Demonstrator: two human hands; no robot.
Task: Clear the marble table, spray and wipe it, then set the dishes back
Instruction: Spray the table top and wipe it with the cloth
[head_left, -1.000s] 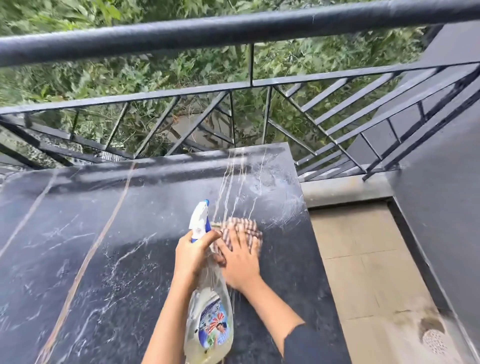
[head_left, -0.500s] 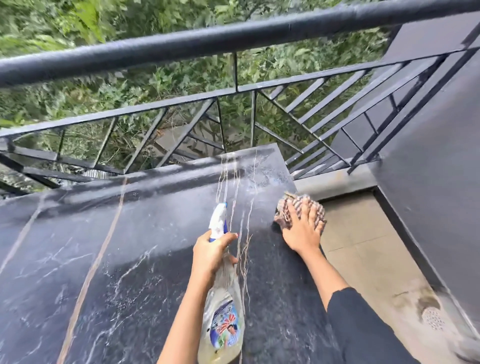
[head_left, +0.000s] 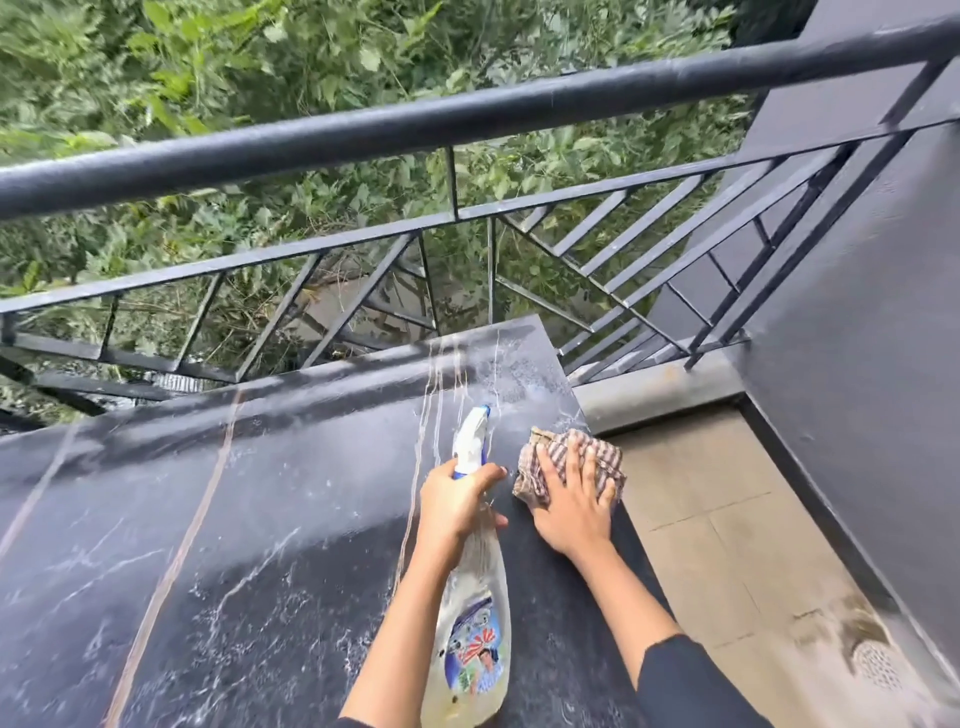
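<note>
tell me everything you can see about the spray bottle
The bottle is clear plastic and holds pale yellowish liquid, with a colourful blue and red label on its lower body. Its white trigger head has a blue collar. The left hand grips it round the neck, with the nozzle aimed away toward the far edge of the table and the base toward the camera. It is over the table; whether it touches it cannot be told.
</note>
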